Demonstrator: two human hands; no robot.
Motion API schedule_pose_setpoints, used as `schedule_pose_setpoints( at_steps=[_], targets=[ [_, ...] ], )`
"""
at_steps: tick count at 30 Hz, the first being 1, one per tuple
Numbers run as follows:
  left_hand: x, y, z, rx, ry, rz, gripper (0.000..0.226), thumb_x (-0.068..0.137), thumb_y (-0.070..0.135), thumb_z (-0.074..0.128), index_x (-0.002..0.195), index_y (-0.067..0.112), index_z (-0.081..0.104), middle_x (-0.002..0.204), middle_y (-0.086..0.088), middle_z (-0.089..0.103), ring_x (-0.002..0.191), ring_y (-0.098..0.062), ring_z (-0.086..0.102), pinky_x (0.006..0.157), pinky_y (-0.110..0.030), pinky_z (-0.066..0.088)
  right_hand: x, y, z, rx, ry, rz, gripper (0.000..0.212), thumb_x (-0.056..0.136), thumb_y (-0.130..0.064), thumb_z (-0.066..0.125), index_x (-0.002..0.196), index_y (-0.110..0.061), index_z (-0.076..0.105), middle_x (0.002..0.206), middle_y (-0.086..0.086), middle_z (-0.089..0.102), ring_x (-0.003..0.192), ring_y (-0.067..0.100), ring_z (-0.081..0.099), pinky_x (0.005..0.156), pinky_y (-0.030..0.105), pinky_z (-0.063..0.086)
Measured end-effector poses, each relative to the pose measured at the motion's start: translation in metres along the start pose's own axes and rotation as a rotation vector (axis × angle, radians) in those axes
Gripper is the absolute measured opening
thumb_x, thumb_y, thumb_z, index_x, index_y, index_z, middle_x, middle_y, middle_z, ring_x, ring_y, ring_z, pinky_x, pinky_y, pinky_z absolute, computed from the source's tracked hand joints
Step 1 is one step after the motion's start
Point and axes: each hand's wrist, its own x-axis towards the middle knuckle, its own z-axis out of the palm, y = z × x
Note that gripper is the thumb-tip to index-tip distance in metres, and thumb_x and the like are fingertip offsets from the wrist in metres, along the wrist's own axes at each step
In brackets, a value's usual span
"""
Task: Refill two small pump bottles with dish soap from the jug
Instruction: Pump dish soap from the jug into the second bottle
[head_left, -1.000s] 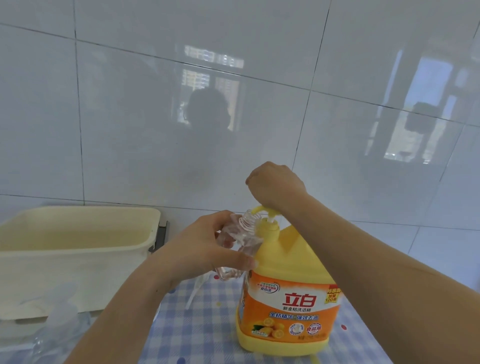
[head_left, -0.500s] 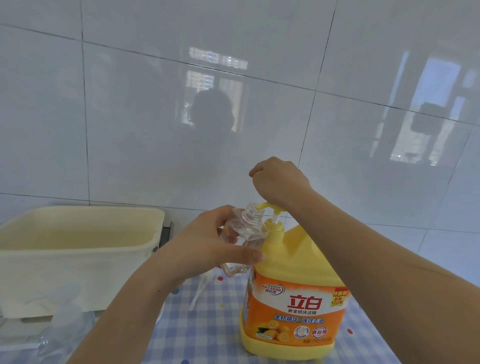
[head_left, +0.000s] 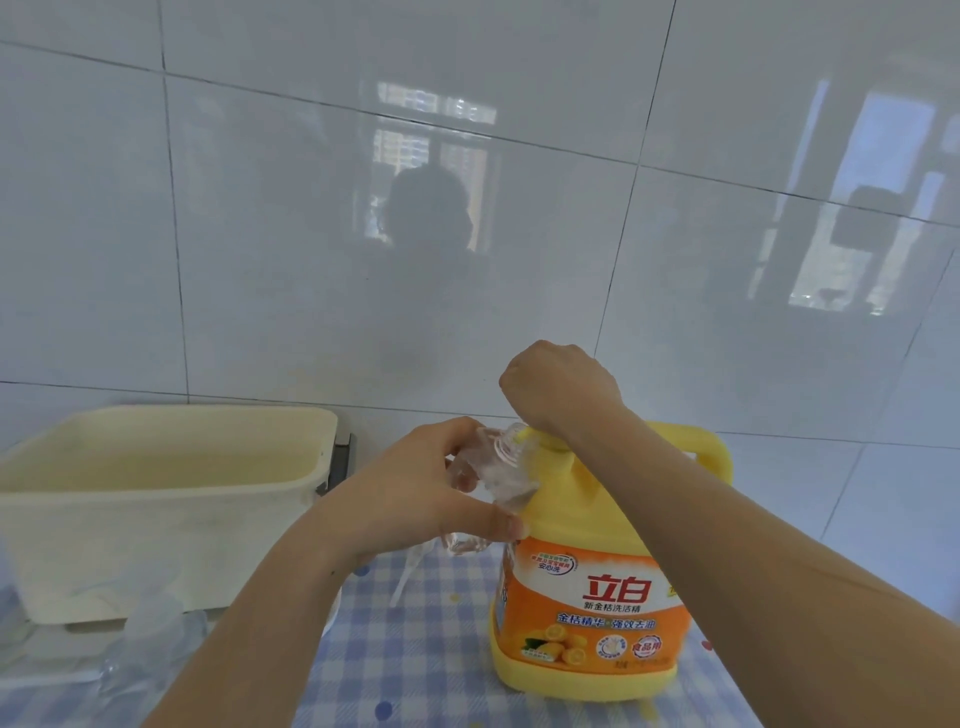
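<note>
A yellow dish soap jug (head_left: 597, 592) with an orange label stands on the checked tablecloth. My right hand (head_left: 558, 387) is curled over the jug's pump head and presses it down; the pump is mostly hidden under the hand. My left hand (head_left: 421, 499) grips a small clear bottle (head_left: 498, 478), open at the neck, tilted with its mouth right at the pump spout. A second clear bottle (head_left: 150, 644) lies blurred at the lower left.
A cream plastic tub (head_left: 156, 499) stands at the left against the white tiled wall (head_left: 260, 234). A thin clear pump tube (head_left: 408, 574) lies on the blue checked cloth (head_left: 415, 649) beneath my left hand.
My right hand has pushed the pump head down from its raised position half a second ago. The clear bottle has stayed at the spout in my left hand.
</note>
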Motion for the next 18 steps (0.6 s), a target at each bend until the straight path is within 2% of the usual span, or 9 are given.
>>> schedule_pose_setpoints(
  at_steps=[3,6,11,14,15,16,18],
  targets=[
    [0.000,0.000,0.001,-0.020,-0.023,-0.014,0.056,0.051,0.046,0.084,0.103,0.036,0.064,0.100,0.011,0.071,0.098,-0.013,0.066,0.089,-0.043,0.056,-0.003,-0.002,-0.001,-0.019,-0.005,-0.010,0.017,0.077,-0.009,0.038,0.062,-0.014,0.036,0.070,0.002,0.044,0.063,0.021,0.037,0.070,0.036,0.033],
    [0.001,-0.001,0.002,-0.032,-0.042,-0.013,0.058,0.050,0.048,0.085,0.103,0.039,0.064,0.100,0.015,0.071,0.097,-0.010,0.067,0.090,-0.041,0.056,-0.001,-0.001,0.000,-0.036,-0.008,-0.013,0.014,0.076,-0.008,0.037,0.063,-0.015,0.037,0.076,0.003,0.047,0.074,0.025,0.043,0.071,0.036,0.034],
    [0.002,-0.001,0.003,-0.061,-0.046,-0.016,0.053,0.062,0.035,0.088,0.108,0.038,0.063,0.102,0.016,0.071,0.097,-0.008,0.066,0.089,-0.038,0.058,0.000,-0.002,0.000,-0.030,-0.020,-0.018,0.014,0.073,-0.006,0.035,0.062,-0.014,0.035,0.071,0.002,0.043,0.071,0.024,0.041,0.068,0.036,0.033],
    [0.000,0.001,0.004,-0.091,-0.041,-0.015,0.050,0.066,0.029,0.087,0.109,0.037,0.062,0.099,0.014,0.071,0.095,-0.010,0.067,0.081,-0.039,0.061,0.003,-0.003,-0.001,-0.037,-0.027,-0.026,0.014,0.069,-0.004,0.031,0.061,-0.014,0.033,0.070,0.000,0.040,0.067,0.021,0.039,0.061,0.033,0.030],
    [0.000,0.002,0.004,-0.100,-0.040,-0.010,0.050,0.066,0.029,0.087,0.109,0.037,0.062,0.099,0.013,0.070,0.094,-0.012,0.068,0.078,-0.040,0.061,0.004,-0.004,-0.003,-0.017,-0.016,-0.023,0.014,0.066,-0.004,0.031,0.062,-0.014,0.040,0.072,0.000,0.044,0.068,0.021,0.042,0.059,0.031,0.032],
    [0.000,0.003,0.005,-0.113,-0.042,-0.005,0.051,0.067,0.028,0.086,0.111,0.036,0.061,0.100,0.012,0.070,0.094,-0.013,0.068,0.077,-0.041,0.061,0.005,-0.004,-0.007,0.024,0.002,-0.016,0.024,0.065,-0.005,0.030,0.069,-0.014,0.052,0.077,0.000,0.052,0.073,0.023,0.049,0.062,0.031,0.039],
    [0.000,0.006,0.006,-0.140,-0.045,0.004,0.053,0.069,0.028,0.084,0.115,0.035,0.059,0.102,0.013,0.069,0.095,-0.012,0.068,0.077,-0.039,0.062,0.007,-0.005,-0.018,0.088,0.074,-0.003,0.041,0.075,-0.008,0.036,0.097,-0.017,0.069,0.095,0.000,0.066,0.084,0.025,0.060,0.080,0.037,0.050]
  ],
)
